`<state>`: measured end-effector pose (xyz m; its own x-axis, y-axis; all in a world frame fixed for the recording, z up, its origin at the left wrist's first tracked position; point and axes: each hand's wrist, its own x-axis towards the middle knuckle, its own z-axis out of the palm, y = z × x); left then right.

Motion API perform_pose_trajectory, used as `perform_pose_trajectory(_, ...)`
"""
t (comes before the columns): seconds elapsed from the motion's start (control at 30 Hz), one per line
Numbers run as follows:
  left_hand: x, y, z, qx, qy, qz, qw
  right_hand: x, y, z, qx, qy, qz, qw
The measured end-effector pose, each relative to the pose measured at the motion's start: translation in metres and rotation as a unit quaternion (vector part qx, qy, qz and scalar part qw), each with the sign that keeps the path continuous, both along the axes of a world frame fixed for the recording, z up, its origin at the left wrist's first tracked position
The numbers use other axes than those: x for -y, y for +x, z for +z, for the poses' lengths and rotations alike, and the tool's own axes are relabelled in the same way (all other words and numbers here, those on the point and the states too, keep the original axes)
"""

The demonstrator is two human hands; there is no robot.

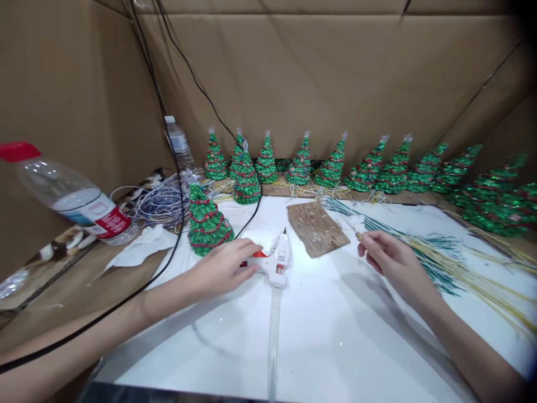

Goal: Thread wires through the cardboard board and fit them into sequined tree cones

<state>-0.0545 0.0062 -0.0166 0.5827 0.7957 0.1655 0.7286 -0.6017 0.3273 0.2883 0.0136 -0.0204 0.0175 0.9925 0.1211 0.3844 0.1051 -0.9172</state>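
Observation:
My left hand [226, 267] is closed around the handle of a white hot glue gun [277, 267], beside its red trigger. The gun's nozzle points away from me, and a clear glue stick [273, 341] runs out of its back toward me. Just behind this hand stands a small green tinsel Christmas tree [206, 221] with red garlands. On the right, my right hand [388, 258] pinches a thin pale strand [351, 225], its far end hard to make out. Between the hands lies a ridged piece of brown cardboard [318, 228] with glue residue.
More tinsel trees [299, 162] line the back edge. Green and yellow wires [432, 252] spread across the right of the white board [327, 336]. At left are a red-capped bottle [90, 196], tissue [140, 246], tangled wire [161, 196] and another bottle [179, 143]. A black cable [181, 196] hangs across my left forearm.

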Motion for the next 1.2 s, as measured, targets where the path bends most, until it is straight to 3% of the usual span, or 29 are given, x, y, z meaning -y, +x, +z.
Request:
perform_pose_trajectory(0.13,0.008,-0.015,-0.018,0.023,0.0,-0.015,1.0,-0.004,-0.017,-0.004,0.11,0.056,0.071,0.99)
perform_pose_trajectory(0.33,0.006,-0.017,-0.024,0.03,-0.002,-0.021,0.999,-0.012,-0.051,0.008,0.268,0.103,0.122,0.95)
perform_pose_trajectory(0.6,0.001,-0.019,-0.026,0.037,-0.004,-0.044,0.998,-0.035,-0.077,0.031,0.466,0.276,0.092,0.835)
perform_pose_trajectory(1.2,-0.003,-0.02,-0.03,0.049,-0.006,-0.053,0.997,-0.071,-0.108,0.071,0.577,0.322,0.267,0.701)
